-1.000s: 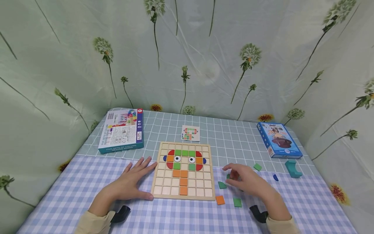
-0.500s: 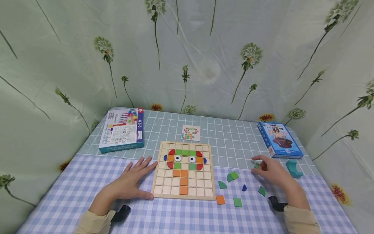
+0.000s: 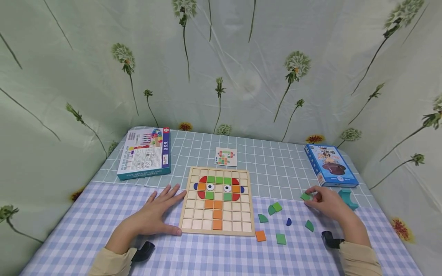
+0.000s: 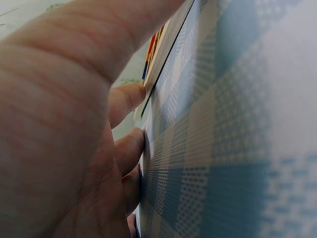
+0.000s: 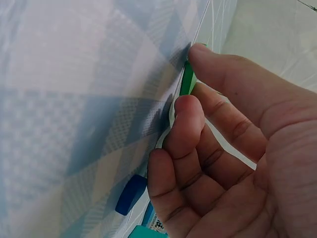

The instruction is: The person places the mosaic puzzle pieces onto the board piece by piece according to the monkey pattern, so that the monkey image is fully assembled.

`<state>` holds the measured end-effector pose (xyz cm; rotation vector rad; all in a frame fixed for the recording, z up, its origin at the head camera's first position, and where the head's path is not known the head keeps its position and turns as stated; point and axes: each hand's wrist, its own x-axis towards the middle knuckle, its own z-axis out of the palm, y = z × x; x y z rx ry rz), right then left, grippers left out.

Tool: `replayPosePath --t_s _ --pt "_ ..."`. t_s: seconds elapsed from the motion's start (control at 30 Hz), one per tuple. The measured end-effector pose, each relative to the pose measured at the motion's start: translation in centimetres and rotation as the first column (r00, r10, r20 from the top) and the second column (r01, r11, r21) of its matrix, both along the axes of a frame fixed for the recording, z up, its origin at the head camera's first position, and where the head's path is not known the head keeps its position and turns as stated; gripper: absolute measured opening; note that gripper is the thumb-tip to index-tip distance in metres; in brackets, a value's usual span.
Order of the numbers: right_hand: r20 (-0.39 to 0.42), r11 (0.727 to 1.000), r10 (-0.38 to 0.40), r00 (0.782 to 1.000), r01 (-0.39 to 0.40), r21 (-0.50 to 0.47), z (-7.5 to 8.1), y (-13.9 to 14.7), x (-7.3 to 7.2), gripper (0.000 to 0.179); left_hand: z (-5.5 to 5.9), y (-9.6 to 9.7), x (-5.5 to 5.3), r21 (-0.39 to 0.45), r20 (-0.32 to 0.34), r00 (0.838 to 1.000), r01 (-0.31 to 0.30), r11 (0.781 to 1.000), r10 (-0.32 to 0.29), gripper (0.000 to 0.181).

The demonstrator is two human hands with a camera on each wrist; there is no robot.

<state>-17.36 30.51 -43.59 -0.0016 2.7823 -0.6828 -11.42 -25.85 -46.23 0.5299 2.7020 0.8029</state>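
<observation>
My left hand (image 3: 155,214) lies spread on the checked cloth, with thumb and forefinger touching the left edge of the wooden grid board (image 3: 238,218). A face-like pattern of coloured tiles sits in the board, with orange squares (image 3: 216,214) running down from it. My right hand (image 3: 328,203) pinches a green square tile (image 3: 305,196) at the cloth between thumb and fingers; in the right wrist view that green tile (image 5: 187,79) shows at the fingertips. A blue piece (image 5: 131,194) lies beside the curled fingers there.
Loose green quarter-circles (image 3: 263,218), green squares (image 3: 281,239), an orange square (image 3: 260,235) and a blue half-circle (image 3: 289,221) lie right of the board. A pattern card (image 3: 226,156) is behind it. Boxes stand back left (image 3: 145,153) and right (image 3: 331,165), near a teal block (image 3: 348,198).
My right hand has moved right, from above the loose tiles beside the board to the green square, and its fingers have closed around it. The left hand stays still.
</observation>
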Motion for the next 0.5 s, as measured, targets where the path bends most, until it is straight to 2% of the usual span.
replayPosePath --t_s 0.5 --pt "-0.061 0.999 0.02 0.998 -0.018 0.038 -0.24 -0.27 -0.36 0.035 0.0 -0.02 0.0 0.007 0.003 1.0 -0.002 1.0 0.002 0.119"
